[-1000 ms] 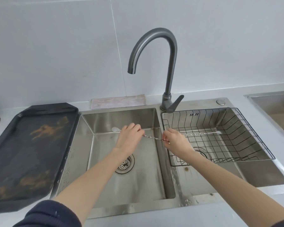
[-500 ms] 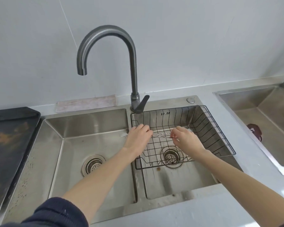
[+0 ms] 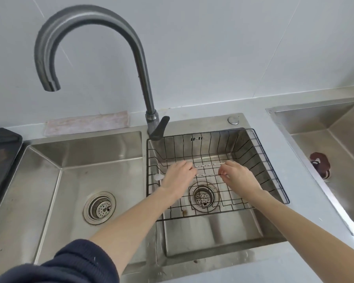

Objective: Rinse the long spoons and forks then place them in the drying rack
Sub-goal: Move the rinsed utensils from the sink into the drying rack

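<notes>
Two thin long spoons or forks with twisted metal handles (image 3: pixel 207 170) lie level between my hands, low over the black wire drying rack (image 3: pixel 271 164) in the right basin. My left hand (image 3: pixel 178 177) pinches their left part and my right hand (image 3: pixel 240 177) pinches their right part. A pale spoon bowl (image 3: pixel 158 177) pokes out past my left hand at the rack's left edge. The other ends are hidden under my right hand.
A grey curved faucet (image 3: pixel 143 78) rises behind the divider, its spout over the left basin (image 3: pixel 80 176), with no water running. A black tray (image 3: pixel 0 158) lies far left and a cloth (image 3: pixel 86 123) sits behind the sink. Another sink (image 3: pixel 335 139) is at right.
Both hands carried the utensils to the right, from over the divider and left basin to low over the rack. The view turned right and drew closer.
</notes>
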